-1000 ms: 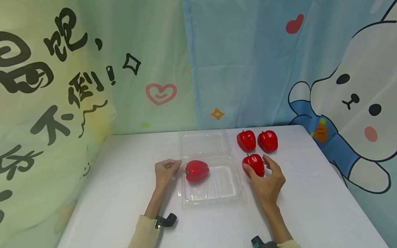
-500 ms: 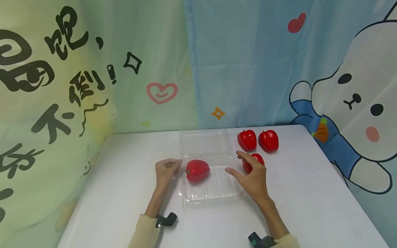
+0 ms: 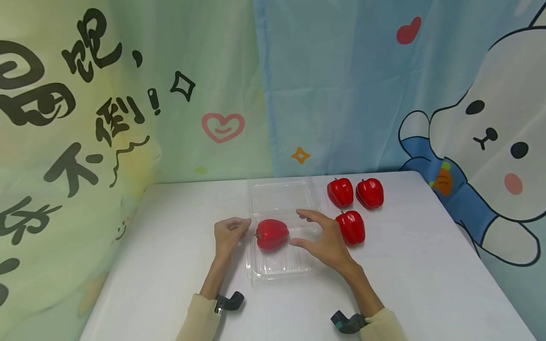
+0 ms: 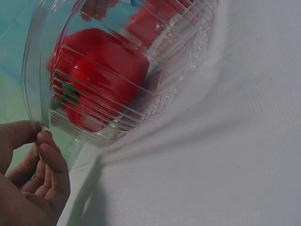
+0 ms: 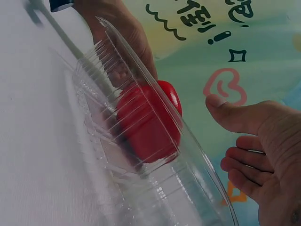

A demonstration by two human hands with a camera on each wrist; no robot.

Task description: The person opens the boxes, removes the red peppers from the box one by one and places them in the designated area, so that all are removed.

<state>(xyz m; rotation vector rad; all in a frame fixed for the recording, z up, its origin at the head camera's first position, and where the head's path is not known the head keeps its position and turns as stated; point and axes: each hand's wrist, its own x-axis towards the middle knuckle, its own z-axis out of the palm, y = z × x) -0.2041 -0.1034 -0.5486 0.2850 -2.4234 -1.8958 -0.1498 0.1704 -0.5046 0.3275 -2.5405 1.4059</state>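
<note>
A red bell pepper [image 3: 272,235] lies on its side in the left part of a clear plastic clamshell box [image 3: 281,271], its green stem toward the left. My left hand [image 3: 229,236] pinches the box's left rim between thumb and fingers, plain in the left wrist view, where the pepper [image 4: 101,75] shows through the ribbed wall. Over the right part of the box my right hand [image 3: 326,240] is held with thumb and fingers spread apart, facing the pepper and holding nothing. In the right wrist view the right hand [image 5: 263,150] hovers beside the box rim.
Just right of the box sits another red bell pepper [image 3: 351,228]. Two more, a left one [image 3: 340,192] and a right one [image 3: 369,193], stand near the table's back edge. The box's open lid [image 3: 281,196] lies flat behind its base. A printed curtain [image 3: 307,118] hangs behind the white table.
My right hand has left the nearest loose pepper and moved left over the box, its fingers spread. The left hand stays at the rim, and the peppers have kept their places.
</note>
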